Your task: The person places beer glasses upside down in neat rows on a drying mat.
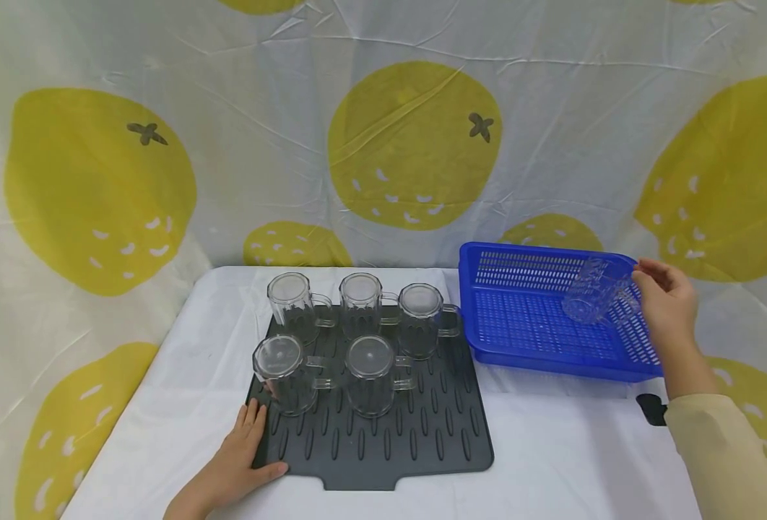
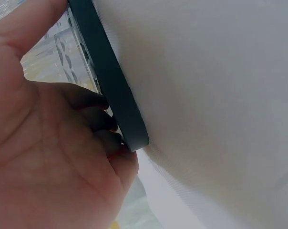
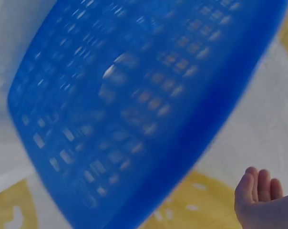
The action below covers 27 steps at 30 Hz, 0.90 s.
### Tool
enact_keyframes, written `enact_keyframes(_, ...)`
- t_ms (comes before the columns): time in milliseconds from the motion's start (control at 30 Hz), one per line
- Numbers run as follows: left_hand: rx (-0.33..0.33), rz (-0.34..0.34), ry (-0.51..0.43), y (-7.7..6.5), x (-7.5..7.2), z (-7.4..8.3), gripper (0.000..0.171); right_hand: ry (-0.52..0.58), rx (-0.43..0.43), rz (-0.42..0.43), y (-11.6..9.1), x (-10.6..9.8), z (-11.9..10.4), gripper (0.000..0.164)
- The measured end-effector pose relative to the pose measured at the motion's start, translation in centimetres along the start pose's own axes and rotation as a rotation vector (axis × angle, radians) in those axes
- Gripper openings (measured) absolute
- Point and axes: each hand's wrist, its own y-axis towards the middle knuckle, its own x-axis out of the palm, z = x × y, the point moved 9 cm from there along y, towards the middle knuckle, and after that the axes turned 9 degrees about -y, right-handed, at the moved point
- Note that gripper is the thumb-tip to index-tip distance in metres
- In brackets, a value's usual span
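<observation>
My left hand rests at the front left corner of a dark grey ribbed drying mat. Its fingers lie along the side edge and its thumb at the front edge. Several clear glass mugs stand on the mat, apparently upside down, including a front left mug and a front right mug, handles pointing right. Another glass mug leans or lies in the right part of a blue plastic basket. Beside that mug, at the basket's right rim, my right hand has loosely bent fingers; no grip shows.
A white cloth covers the table. Behind hangs a white curtain printed with yellow lemons. Close to the right wrist is a small black object. The basket stands right of the mat, near the table's back.
</observation>
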Motion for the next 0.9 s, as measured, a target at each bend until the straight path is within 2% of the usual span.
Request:
enact_keyframes(100,-0.003,0.001,-0.004,0.0,-0.1,0.0,0.11,-0.12,0.082,0.038,1.1,-1.1,1.6,0.018)
enact_keyframes(200,-0.007,0.003,-0.012,0.0,-0.1,0.1,0.109,-0.147,0.135,0.032,1.7,-1.6,3.0,0.017)
enact_keyframes(367,-0.008,0.005,-0.018,0.0,-0.1,0.1,0.109,-0.177,0.157,0.006,2.0,-1.8,4.4,0.016)
enact_keyframes(600,-0.008,0.0,-0.027,0.0,0.1,0.1,0.108,-0.298,0.151,-0.009,2.2,-1.9,5.7,0.053)
enact_keyframes(900,-0.014,0.0,-0.035,0.0,0.2,0.1,0.108,-0.446,0.154,-0.075,2.3,-1.1,6.5,0.065)
